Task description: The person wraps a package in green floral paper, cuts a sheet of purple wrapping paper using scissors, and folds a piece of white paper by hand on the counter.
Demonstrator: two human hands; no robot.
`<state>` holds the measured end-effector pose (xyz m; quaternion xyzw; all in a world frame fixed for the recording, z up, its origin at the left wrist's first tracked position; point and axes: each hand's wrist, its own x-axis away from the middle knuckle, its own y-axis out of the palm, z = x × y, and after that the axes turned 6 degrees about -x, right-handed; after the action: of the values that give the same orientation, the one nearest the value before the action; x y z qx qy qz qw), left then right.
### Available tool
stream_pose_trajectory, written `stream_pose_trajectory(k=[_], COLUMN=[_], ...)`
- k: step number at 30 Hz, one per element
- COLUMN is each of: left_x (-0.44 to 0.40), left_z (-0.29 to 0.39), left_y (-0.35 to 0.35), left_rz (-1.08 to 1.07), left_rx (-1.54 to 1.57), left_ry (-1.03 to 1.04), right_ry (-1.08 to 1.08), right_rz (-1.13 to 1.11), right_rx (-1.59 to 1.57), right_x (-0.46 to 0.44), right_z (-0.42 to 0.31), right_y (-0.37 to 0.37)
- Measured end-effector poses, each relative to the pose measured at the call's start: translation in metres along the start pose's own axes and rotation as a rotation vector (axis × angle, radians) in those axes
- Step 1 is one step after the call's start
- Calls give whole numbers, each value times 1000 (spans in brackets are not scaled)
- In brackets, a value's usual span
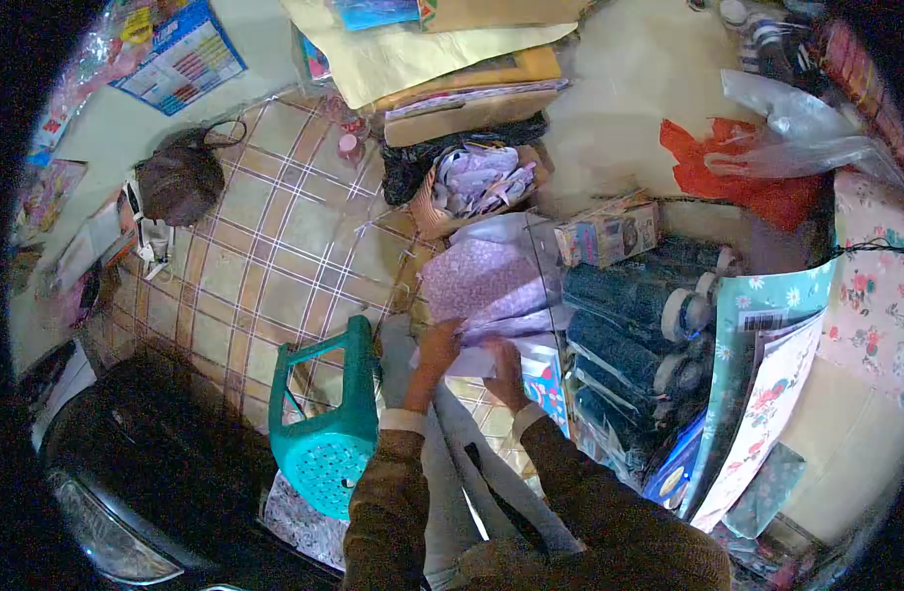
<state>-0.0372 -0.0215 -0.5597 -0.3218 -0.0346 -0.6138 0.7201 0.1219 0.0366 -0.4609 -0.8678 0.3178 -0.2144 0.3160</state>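
My left hand (436, 357) is at the near edge of a stack of lilac patterned sheets (486, 281), its fingers closed on a pale lilac sheet (469, 363). On the other side of that sheet, my right hand (505, 372) has its fingers bent round the edge. Both hands are close together, a short gap apart. Just beyond the stack stands an open bag (429, 205) filled with crumpled lilac paper (483, 179). Blue printed packaging (545, 379) lies beside my right hand.
A green plastic stool (324, 443) stands left of my arms. On the right are dark packed bundles (619, 305), a small box (609, 234) and upright floral sheets (767, 384). A black motorbike part (136, 463) fills the lower left. Large paper stacks (471, 108) stand behind.
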Motion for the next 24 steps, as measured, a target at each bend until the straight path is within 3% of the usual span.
stream_pose_trajectory(k=[1,2,5,6,8,9,11,13,15,17,18,20,24], left_x=[9,18,32,35,39,40,45,47,51,55,57,61,59], left_z=[2,4,12,16,27,32,30,28,27,29,31,37,28], left_y=[-2,-3,-22,-29,-46,-53,-65,-69,-70,-70,-71,-77,-80], left_rz=[62,122,218,234,128,75,0,-23,-2,192,289,365,470], left_rx=[50,99,183,200,548,723,703,643,548,612,645,663,736], left_ry=[24,50,101,114,25,-21,-56,-120,-225,-150,-112,-177,-220], right_ry=[22,152,420,583,907,954,1040,996,1121,1155,1127,850,816], right_rz=[-54,-310,-421,-303,-48,10,144,154,287,430,506,637,817], right_rx=[-1,-6,-493,-644,-932,-1010,-1162,-1285,-1163,-1054,-1008,-747,-814], right_x=[-8,-11,-24,-32,-53,-53,-51,-69,-72,-71,-72,-44,-30], right_z=[-6,-11,-13,-20,-44,-40,-27,-39,-19,-21,-39,5,-3], right_y=[-6,-21,-26,-29,-39,-37,-33,-34,-12,-3,-7,18,4])
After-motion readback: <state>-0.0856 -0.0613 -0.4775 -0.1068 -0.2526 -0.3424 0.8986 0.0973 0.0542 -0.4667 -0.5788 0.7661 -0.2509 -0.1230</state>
